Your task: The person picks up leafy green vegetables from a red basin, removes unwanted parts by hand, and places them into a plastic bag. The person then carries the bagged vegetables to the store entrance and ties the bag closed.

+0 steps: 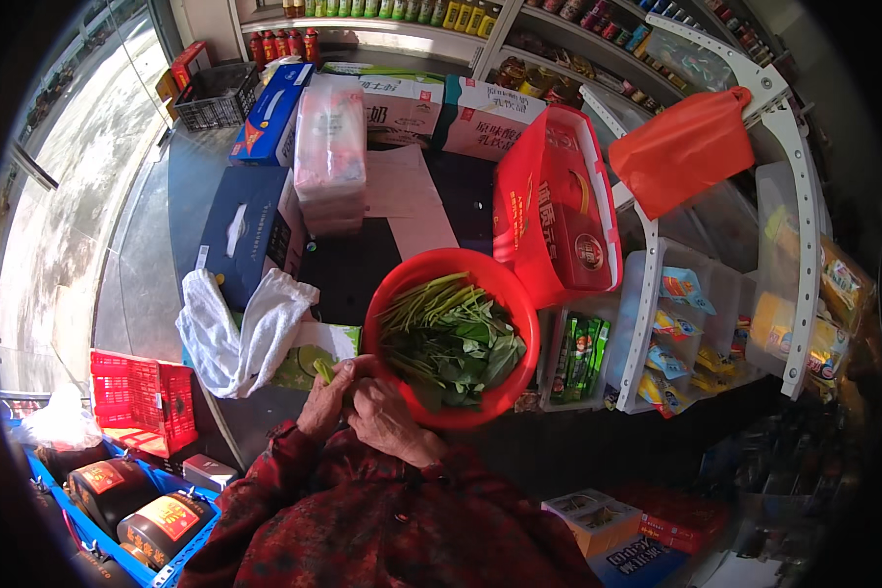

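A red plastic basin (520,294) stands in front of me, holding leafy green vegetables (485,345) with their long green stems (422,301) gathered toward the upper left. At the basin's lower left edge, my left hand (329,397) pinches a short piece of green stem (324,370) between thumb and fingers. Close beside it, my right hand (389,417) is curled with its fingers touching or nearly touching the left; whether it grips part of the greens is hidden. A white towel (242,331) lies to the left of my hands.
Left of the basin are a dark blue carton (246,220) and a plastic-wrapped stack of packs (331,154). A red gift box (558,206) stands close at the basin's upper right. Clear snack bins (636,323) are to the right, and a red crate (143,400) is at lower left.
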A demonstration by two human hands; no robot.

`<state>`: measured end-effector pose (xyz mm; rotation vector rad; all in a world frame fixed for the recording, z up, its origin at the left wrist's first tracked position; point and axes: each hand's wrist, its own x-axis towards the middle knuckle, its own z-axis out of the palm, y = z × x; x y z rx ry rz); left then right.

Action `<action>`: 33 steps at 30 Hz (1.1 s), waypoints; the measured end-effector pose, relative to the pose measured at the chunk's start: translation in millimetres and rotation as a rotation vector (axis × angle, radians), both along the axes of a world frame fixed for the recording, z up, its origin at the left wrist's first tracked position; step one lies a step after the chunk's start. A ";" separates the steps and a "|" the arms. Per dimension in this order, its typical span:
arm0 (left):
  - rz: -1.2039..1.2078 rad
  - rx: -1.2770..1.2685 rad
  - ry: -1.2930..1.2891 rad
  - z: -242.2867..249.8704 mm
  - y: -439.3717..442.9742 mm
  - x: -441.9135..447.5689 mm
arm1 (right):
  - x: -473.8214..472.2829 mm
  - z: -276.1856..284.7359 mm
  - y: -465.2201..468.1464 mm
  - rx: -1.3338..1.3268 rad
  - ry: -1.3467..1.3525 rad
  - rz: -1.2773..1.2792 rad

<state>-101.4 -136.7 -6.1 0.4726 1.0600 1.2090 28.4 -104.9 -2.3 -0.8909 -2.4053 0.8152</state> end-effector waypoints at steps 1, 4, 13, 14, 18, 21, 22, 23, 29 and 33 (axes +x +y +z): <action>0.002 0.019 0.018 -1.2 0.5 -0.8 | 5.6 -1.4 -4.0 -0.018 -0.010 -0.018; 0.061 0.058 0.085 -5.0 -1.0 -11.7 | 56.8 -10.7 -9.8 -0.077 -0.045 -0.221; 0.111 -0.022 -0.131 4.4 -30.6 -21.0 | 220.0 -124.1 14.0 -0.520 0.194 -0.974; 0.115 -0.041 -0.033 5.7 -37.6 -18.8 | 235.2 -131.1 22.1 -0.664 0.166 -0.989; 0.267 -0.126 0.138 7.4 -68.2 -8.7 | 252.2 -147.4 49.6 -1.180 0.159 -1.193; 0.471 -0.139 0.073 1.8 -82.2 8.9 | 247.3 -152.2 63.4 -1.429 0.354 -1.069; 0.527 -0.129 0.026 -0.3 -86.9 16.9 | 245.4 -154.2 65.0 -1.474 0.403 -1.061; 0.581 -0.118 -0.024 -2.3 -91.3 24.5 | 244.5 -155.8 66.0 -1.553 0.520 -0.928; 0.759 -0.235 -0.268 -21.7 -119.1 62.4 | 244.3 -164.6 61.6 -1.674 0.785 -0.764; 0.956 -0.364 -0.533 -51.5 -134.2 86.3 | 246.6 -166.5 61.7 -1.498 0.697 -0.916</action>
